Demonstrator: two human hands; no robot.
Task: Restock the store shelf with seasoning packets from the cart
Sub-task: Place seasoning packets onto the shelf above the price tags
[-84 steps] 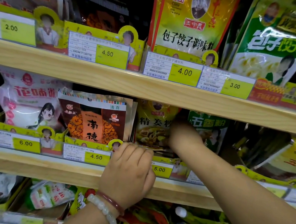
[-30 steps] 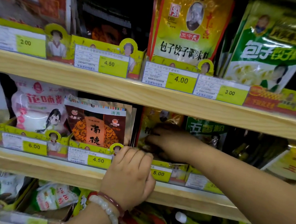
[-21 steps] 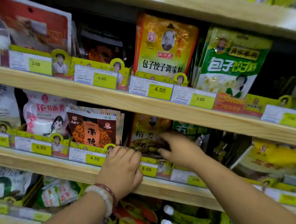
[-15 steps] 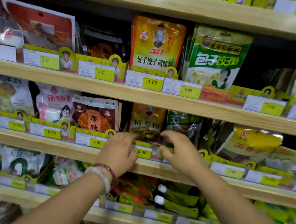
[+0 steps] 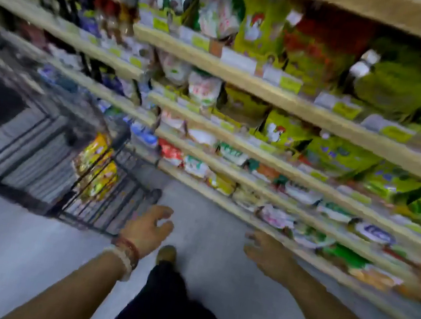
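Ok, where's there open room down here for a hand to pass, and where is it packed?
Bare grey floor lies open between the wire cart and the shelf edges, around the left hand and right hand, both empty. The shelf tiers look packed with packets. The cart holds yellow packets.

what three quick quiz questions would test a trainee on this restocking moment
1. True or false: the left hand holds a packet.
2. Where do the yellow packets sit? A) in the wire cart B) on the floor C) in the right hand
3. Which wrist wears the bracelets?

Key: 1 false, both hands are empty with fingers loosely spread. 2 A. 3 the left.
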